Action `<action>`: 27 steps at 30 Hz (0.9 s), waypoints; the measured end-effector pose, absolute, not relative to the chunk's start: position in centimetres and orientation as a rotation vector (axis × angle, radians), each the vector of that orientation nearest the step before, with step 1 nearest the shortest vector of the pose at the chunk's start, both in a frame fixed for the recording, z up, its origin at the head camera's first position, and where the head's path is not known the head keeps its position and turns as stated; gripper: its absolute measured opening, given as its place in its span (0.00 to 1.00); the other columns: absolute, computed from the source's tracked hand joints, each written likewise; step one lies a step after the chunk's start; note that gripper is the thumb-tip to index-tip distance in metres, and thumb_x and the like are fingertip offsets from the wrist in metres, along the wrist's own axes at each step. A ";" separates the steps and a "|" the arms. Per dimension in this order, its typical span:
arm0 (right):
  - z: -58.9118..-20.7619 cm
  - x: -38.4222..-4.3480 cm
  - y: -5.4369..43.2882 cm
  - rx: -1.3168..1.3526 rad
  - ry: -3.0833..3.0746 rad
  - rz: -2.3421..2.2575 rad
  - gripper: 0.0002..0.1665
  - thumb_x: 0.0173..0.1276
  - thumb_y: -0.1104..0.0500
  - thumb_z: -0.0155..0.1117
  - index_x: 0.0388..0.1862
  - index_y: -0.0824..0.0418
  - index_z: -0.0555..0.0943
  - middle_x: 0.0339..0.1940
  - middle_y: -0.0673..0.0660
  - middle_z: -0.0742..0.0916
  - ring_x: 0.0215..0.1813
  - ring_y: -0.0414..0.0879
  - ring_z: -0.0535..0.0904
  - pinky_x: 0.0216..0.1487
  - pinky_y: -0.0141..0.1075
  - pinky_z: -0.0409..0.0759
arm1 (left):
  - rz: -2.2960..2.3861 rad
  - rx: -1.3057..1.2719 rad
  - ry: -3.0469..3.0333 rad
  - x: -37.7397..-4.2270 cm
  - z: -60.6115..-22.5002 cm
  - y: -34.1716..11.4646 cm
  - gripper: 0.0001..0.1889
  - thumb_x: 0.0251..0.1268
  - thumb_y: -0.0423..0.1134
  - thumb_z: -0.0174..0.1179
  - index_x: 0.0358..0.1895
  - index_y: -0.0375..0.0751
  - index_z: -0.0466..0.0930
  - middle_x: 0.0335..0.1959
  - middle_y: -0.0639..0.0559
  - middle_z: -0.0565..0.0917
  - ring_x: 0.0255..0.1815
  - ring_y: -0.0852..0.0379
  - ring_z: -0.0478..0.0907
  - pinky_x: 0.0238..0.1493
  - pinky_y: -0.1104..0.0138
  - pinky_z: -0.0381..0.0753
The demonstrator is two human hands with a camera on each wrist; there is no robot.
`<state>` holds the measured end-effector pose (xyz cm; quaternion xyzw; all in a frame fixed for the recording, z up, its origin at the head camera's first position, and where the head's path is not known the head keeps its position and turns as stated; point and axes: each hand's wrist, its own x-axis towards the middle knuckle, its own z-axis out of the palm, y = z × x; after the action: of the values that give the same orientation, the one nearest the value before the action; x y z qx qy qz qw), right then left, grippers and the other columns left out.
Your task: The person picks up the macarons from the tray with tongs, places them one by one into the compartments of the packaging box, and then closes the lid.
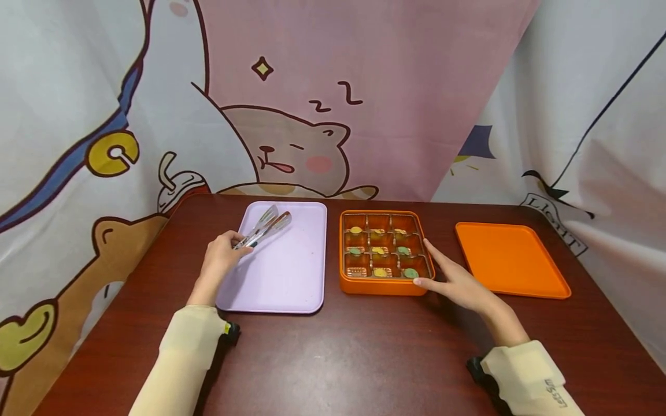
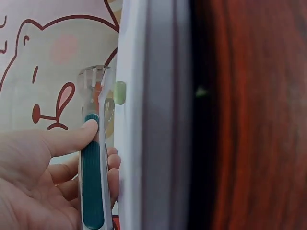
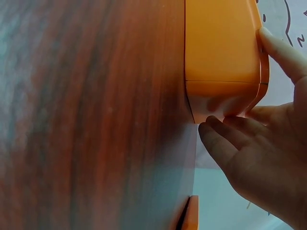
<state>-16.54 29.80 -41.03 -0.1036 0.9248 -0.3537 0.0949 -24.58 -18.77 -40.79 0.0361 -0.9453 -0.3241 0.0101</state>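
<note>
My left hand (image 1: 221,254) holds a pair of tongs (image 1: 265,228) above the left side of a lilac tray (image 1: 291,277). The tongs have metallic arms and dark green grip inlays (image 2: 92,187); the thumb lies on one inlay, and the tips stand apart with nothing seen between them. At the middle right sits an orange box (image 1: 382,286) with a divided insert, its compartments holding small yellow, green and pale biscuit-like pieces (image 1: 381,272). My right hand (image 1: 460,283) touches this box at its near right corner, thumb on the rim and extended fingers against the right side.
A flat orange lid or tray (image 1: 512,260) lies on the right part of the dark reddish wooden table (image 1: 333,358). Behind the table hangs a curtain (image 1: 406,86) printed with cartoon animals, which also runs along both sides.
</note>
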 end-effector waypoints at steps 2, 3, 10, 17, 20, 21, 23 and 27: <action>-41.0 -16.6 29.7 -0.309 2.740 -1.045 0.58 0.70 0.41 0.63 0.83 0.53 0.37 0.83 0.67 0.49 0.80 0.72 0.47 0.70 0.72 0.51 | -0.987 0.124 -2.963 -24.6 -40.7 -18.8 0.19 0.63 0.40 0.66 0.54 0.32 0.79 0.50 0.34 0.84 0.47 0.40 0.78 0.47 0.52 0.74; -41.0 -16.7 29.7 -0.310 2.738 -1.043 0.58 0.70 0.41 0.63 0.83 0.53 0.37 0.83 0.67 0.49 0.80 0.72 0.47 0.70 0.73 0.51 | -0.970 0.131 -2.972 -24.6 -40.7 -18.8 0.19 0.63 0.40 0.66 0.53 0.32 0.79 0.50 0.34 0.84 0.47 0.40 0.78 0.47 0.51 0.74; -41.1 -16.6 29.7 -0.298 2.743 -1.036 0.59 0.69 0.39 0.63 0.83 0.51 0.37 0.83 0.67 0.50 0.80 0.72 0.48 0.69 0.73 0.52 | -0.911 0.150 -3.041 -24.8 -40.5 -18.4 0.16 0.65 0.39 0.65 0.52 0.35 0.80 0.49 0.36 0.85 0.47 0.40 0.79 0.46 0.51 0.74; -41.1 -16.6 29.7 -0.303 2.738 -1.043 0.59 0.69 0.40 0.63 0.83 0.52 0.37 0.83 0.67 0.49 0.80 0.71 0.47 0.69 0.73 0.51 | -0.928 0.110 -3.076 -25.0 -40.6 -18.4 0.14 0.64 0.38 0.66 0.50 0.36 0.81 0.47 0.39 0.86 0.44 0.43 0.79 0.42 0.56 0.73; -41.1 -16.6 29.7 -0.305 2.735 -1.047 0.58 0.70 0.41 0.63 0.83 0.52 0.37 0.83 0.66 0.49 0.80 0.71 0.47 0.69 0.73 0.51 | -0.936 0.084 -3.062 -25.0 -40.7 -18.4 0.14 0.63 0.38 0.66 0.49 0.36 0.82 0.46 0.38 0.86 0.43 0.44 0.79 0.41 0.58 0.72; -41.1 -16.6 29.7 -0.303 2.736 -1.046 0.58 0.70 0.42 0.63 0.83 0.52 0.37 0.83 0.66 0.49 0.80 0.71 0.48 0.69 0.73 0.51 | -0.943 0.070 -3.054 -25.0 -40.8 -18.5 0.14 0.63 0.38 0.66 0.49 0.36 0.82 0.46 0.38 0.86 0.43 0.44 0.79 0.40 0.58 0.72; -41.0 -16.6 29.7 -0.297 2.737 -1.044 0.58 0.70 0.42 0.63 0.83 0.52 0.37 0.83 0.66 0.49 0.80 0.71 0.48 0.69 0.73 0.51 | -0.965 0.052 -3.037 -24.9 -40.8 -18.6 0.14 0.63 0.37 0.66 0.49 0.36 0.82 0.45 0.38 0.86 0.43 0.45 0.79 0.39 0.60 0.72; -41.0 -16.7 29.7 -0.286 2.738 -1.035 0.58 0.69 0.41 0.63 0.83 0.53 0.37 0.83 0.67 0.49 0.80 0.72 0.48 0.70 0.72 0.51 | -0.999 0.021 -3.009 -24.8 -40.8 -18.7 0.13 0.63 0.37 0.66 0.49 0.36 0.82 0.44 0.39 0.87 0.41 0.47 0.80 0.36 0.65 0.70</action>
<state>-16.68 29.71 -40.99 -0.0967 0.9263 -0.3501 0.1003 -24.78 -18.70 -40.78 0.0066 -0.9490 -0.3150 -0.0142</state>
